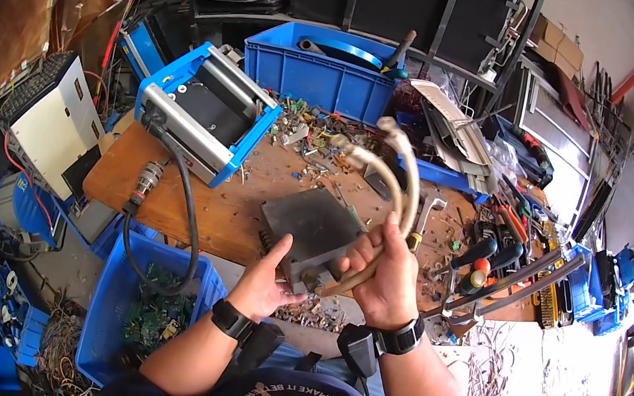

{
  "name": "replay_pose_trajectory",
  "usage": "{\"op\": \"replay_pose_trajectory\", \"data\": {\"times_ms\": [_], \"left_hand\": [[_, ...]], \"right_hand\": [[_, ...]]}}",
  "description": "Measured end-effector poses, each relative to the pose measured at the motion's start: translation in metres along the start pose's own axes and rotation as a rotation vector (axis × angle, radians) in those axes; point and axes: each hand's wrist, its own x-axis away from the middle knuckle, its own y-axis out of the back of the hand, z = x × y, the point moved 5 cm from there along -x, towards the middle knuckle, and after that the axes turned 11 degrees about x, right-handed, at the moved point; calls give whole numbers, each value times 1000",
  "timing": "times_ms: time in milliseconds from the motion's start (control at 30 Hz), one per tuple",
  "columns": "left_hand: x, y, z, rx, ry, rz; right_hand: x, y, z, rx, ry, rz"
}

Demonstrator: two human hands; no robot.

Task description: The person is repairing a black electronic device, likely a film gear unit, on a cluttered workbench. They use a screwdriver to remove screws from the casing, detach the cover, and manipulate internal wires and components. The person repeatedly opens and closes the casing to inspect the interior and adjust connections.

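Note:
A dark, flat metal box (pixel 311 226) lies at the front edge of the wooden workbench, with a bracket-like end toward me. My left hand (pixel 260 287) is beside its near left corner, thumb and fingers spread; whether it touches the box I cannot tell. Closed around a pair of thick beige cables (pixel 411 192), my right hand (pixel 386 284) is at the box's near right side. The cables curve up and away over the bench to pale, blurred ends. Their lower end runs down past my right hand toward the box's bracket, where the join is hard to see.
On the workbench (pixel 159 202) stands a blue-and-silver framed device (pixel 210 111) with a black cable and round connector (pixel 146 179). Behind is a blue crate (pixel 311 81); small scraps lie around. Right are a hammer (pixel 428 216), pliers and long-handled cutters (pixel 520 280). A blue bin (pixel 104 313) holds circuit boards.

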Motion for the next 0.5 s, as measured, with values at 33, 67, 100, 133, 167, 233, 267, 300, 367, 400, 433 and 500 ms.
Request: {"op": "replay_pose_trajectory", "data": {"times_ms": [33,67,100,133,167,233,267,300,367,400,433,500], "left_hand": [[-1,0,1,-3,-17,-29],[-3,1,4,-5,-34,-59],[-6,4,6,-7,-51,-89],[-10,10,10,0,-46,-81],[-10,9,10,3,-52,-87],[-7,9,6,9,-67,-107],[-7,6,5,0,-61,-108],[-8,5,5,-28,-64,-98],[-9,4,3,-74,-78,-78],[-6,0,0,-111,-130,-128],[-6,3,-3,-149,-181,-143],[-6,8,-12,-226,-286,-179]], "right_hand": [[-3,-2,-1,39,-38,12],[-5,-1,-1,45,-63,4],[-9,2,5,125,-37,-31],[-13,4,13,206,-10,-67],[-18,10,20,282,16,-110],[-28,23,37,623,131,-209],[-39,41,39,734,118,-247],[-56,60,40,850,106,-275],[-76,85,40,1255,204,-144],[-81,87,35,1455,247,-65],[-78,85,26,1398,14,-113],[-75,84,11,1237,-75,-88]]}}
